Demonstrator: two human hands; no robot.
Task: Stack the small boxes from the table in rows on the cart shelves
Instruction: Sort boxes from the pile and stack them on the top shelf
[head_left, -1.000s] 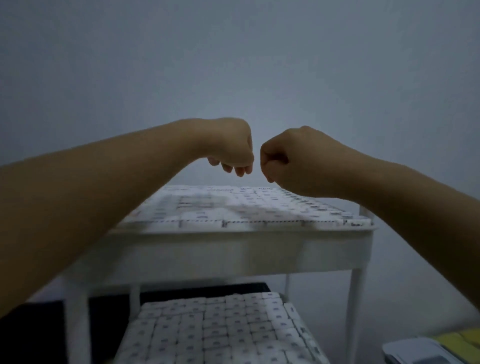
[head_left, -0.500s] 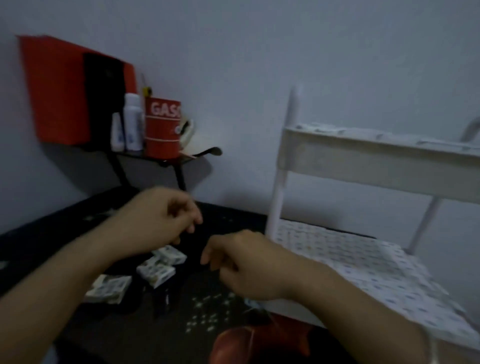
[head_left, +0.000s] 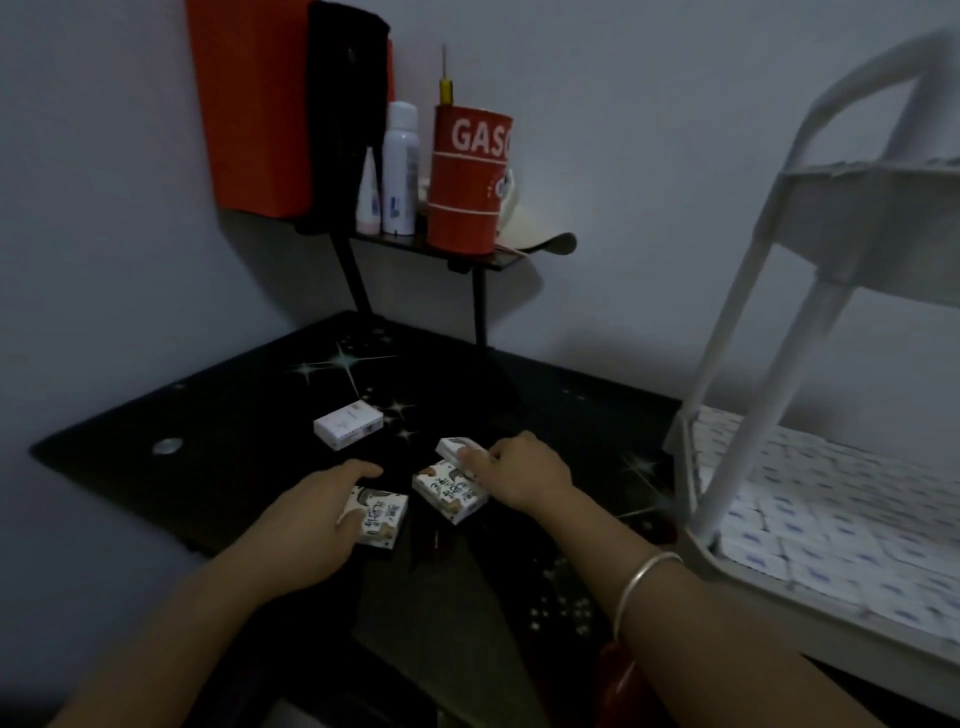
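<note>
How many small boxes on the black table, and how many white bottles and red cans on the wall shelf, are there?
Small boxes: 4
White bottles: 2
Red can: 1
Total: 7

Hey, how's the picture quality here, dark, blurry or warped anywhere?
Head view: dim throughout, the black table swallowing detail; wide-angle bowing curves the white cart frame at right; the printed box in the left hand and white box the right hand pinches look slightly soft.

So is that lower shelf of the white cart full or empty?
Full, where visible: rows of small white boxes cover the lower cart shelf edge to edge. Its right end runs out of frame.
</note>
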